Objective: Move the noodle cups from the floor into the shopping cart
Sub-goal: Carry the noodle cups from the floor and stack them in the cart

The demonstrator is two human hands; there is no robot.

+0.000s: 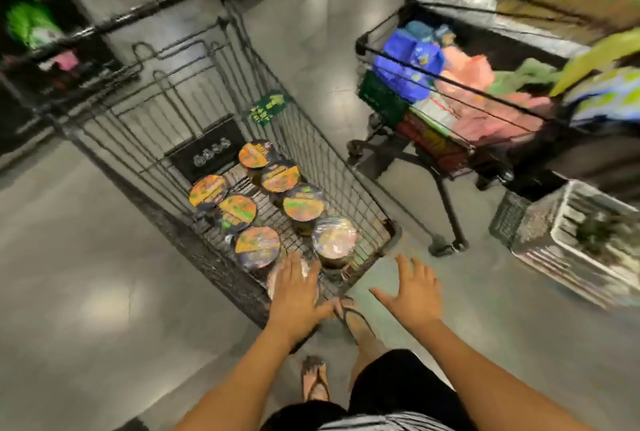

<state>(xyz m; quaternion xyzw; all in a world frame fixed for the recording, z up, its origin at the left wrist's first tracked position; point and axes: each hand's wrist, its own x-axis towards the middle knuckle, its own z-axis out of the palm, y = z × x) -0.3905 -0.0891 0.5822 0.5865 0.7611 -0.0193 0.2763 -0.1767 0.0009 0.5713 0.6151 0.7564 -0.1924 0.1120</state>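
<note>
Right, eyes on the shopping cart (322, 153), black wire, standing on the grey floor (86, 292) with its near end toward the person. Noodle cups (257, 245) stand upright on the cart's wire bottom, lids up. Seven show in full: two along the cart's left wall, two up by the black panel (207, 150) at the far end, and three more toward the cart's right side and near end. An eighth cup (306, 269) sits at the cart's near end, mostly covered.

What covers it is the left hand (296, 292), reaching over the cart's near rim and lying on top of that lid, fingers stretched forward and a little spread, resting on it rather than curled around it. The picture is blurred, so how firmly it presses cannot be told.

And the right hand (412, 292)? Outside the cart, just beside the near right corner, above the floor, fingers fanned wide and thumb out, holding nothing.

Below the cart's near end, two feet in flip-flops (356, 319) stand on the floor, the forward one close to the cart's base.

A green tag (266, 108) hangs on the cart's right wall. To the right of the cart, well apart, stands a second cart (448, 209) heaped with blue, pink and green packets. Nearer the person on that same side, a wire crate (540, 222) sits on the floor.
</note>
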